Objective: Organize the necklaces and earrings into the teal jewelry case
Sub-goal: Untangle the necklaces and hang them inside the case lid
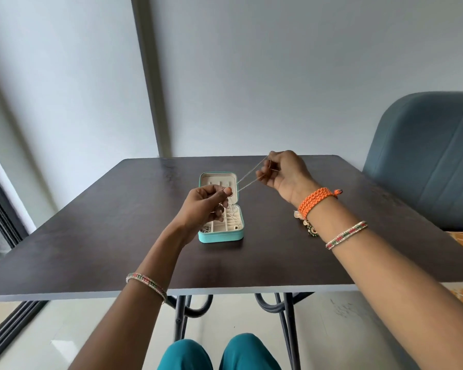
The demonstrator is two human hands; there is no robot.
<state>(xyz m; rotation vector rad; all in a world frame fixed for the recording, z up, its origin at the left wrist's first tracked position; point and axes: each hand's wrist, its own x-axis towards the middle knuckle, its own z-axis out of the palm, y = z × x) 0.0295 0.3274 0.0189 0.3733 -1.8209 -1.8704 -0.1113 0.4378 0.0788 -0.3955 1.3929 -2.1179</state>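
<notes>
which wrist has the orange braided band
The right wrist: the orange braided band wraps it just behind the right hand. The left arm wears only a beaded bangle; the right has a beaded bangle too.

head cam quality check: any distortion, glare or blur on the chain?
Head view: wide-angle bending tilts the walls and the dark wooden table; soft daylight, mild sheen on the tabletop, no hard glare; the thin silver necklace chain between left hand and right hand is faint but traceable; small items in the open teal jewelry case unresolved.
</notes>
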